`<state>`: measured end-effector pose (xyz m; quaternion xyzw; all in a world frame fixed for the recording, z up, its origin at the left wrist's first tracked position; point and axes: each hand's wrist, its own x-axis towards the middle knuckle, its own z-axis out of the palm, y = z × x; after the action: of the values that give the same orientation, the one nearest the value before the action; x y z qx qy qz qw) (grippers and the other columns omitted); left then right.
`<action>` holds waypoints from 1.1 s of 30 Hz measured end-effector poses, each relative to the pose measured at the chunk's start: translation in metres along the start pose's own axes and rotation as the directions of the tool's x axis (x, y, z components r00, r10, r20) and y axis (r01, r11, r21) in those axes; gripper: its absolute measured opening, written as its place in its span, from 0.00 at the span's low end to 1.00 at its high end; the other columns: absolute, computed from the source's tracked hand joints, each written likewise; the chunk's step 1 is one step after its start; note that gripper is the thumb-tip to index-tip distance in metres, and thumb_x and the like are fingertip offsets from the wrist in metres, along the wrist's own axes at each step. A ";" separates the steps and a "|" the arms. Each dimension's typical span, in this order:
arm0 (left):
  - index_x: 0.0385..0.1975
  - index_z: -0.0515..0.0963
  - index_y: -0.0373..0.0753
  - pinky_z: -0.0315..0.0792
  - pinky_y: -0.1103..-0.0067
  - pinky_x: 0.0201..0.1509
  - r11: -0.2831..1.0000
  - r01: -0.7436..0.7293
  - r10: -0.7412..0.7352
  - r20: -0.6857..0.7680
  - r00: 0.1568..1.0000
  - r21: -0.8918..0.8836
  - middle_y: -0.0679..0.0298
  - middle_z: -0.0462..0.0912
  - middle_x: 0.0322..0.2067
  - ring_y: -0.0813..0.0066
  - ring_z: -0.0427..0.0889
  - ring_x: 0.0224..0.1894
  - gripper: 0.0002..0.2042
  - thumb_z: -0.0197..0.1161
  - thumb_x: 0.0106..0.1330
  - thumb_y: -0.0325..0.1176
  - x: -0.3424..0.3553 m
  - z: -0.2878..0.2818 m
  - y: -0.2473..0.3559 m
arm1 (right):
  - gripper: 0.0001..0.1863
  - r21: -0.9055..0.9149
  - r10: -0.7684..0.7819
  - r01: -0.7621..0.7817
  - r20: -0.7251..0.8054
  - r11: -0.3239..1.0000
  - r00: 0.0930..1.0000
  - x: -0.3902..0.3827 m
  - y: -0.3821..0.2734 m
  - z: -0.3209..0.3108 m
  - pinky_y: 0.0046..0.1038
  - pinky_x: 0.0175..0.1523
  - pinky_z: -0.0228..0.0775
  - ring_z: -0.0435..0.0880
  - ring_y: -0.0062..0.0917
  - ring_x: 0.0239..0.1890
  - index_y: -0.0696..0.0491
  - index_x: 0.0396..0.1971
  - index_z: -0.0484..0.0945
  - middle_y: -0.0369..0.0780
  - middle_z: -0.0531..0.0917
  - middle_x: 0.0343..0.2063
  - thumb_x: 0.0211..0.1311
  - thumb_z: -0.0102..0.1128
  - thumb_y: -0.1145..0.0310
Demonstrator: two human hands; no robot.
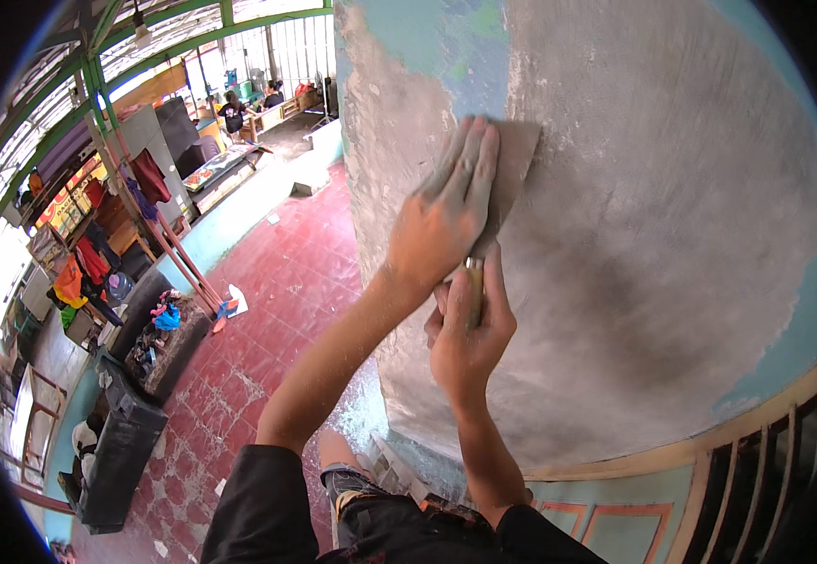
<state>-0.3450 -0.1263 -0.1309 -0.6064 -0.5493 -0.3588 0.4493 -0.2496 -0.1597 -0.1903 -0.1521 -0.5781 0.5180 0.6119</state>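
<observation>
My right hand [474, 338] is wrapped round the handle of a trowel [518, 160], with its thumb and a finger along the grip. The grey metal blade lies against a wall [615, 188] coated in grey plaster. Above the right hand, my left hand [448, 207] lies over the blade with its fingers stretched out together, pressing it to the wall. Grey dust or plaster coats those fingers. Part of the blade is hidden under them. Patches of old blue-green paint [479, 66] show at the wall's top and edges.
A doorway with a barred panel [751, 479] stands at the lower right. Red tiled floor [277, 282], stained with white splashes, runs along the left. Beyond it are a dark bench [122, 461], hanging clothes [89, 263], and people [234, 113] sitting far back.
</observation>
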 end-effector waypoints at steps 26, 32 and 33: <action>0.62 0.63 0.25 0.77 0.76 0.56 1.000 0.022 -0.022 0.011 1.000 0.000 0.47 0.69 0.61 0.57 0.69 0.65 0.30 0.56 0.55 0.21 -0.006 0.006 -0.001 | 0.26 0.040 0.092 -0.092 0.004 0.995 0.996 -0.004 0.003 -0.006 0.14 0.23 0.61 0.67 0.09 0.23 0.69 0.64 0.59 0.34 0.73 0.26 0.71 0.49 0.73; 0.63 0.62 0.27 0.78 0.75 0.54 0.999 -0.006 0.005 -0.030 1.000 -0.033 0.47 0.68 0.62 0.58 0.70 0.64 0.31 0.56 0.55 0.20 -0.003 0.007 -0.005 | 0.26 0.012 0.053 -0.053 -0.006 0.999 0.999 -0.004 -0.001 0.000 0.14 0.19 0.54 0.64 0.08 0.20 0.65 0.65 0.60 0.32 0.69 0.21 0.72 0.48 0.70; 0.64 0.61 0.29 0.79 0.74 0.53 0.999 0.011 -0.013 -0.043 0.999 -0.051 0.48 0.68 0.62 0.58 0.70 0.64 0.32 0.55 0.55 0.20 0.000 0.004 -0.008 | 0.26 0.017 0.049 -0.049 -0.021 0.999 0.999 -0.001 -0.001 0.005 0.14 0.16 0.50 0.61 0.07 0.18 0.63 0.66 0.60 0.30 0.67 0.18 0.72 0.47 0.69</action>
<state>-0.3528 -0.1222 -0.1310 -0.6064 -0.5338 -0.3882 0.4435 -0.2536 -0.1636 -0.1888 -0.1666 -0.5635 0.5358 0.6063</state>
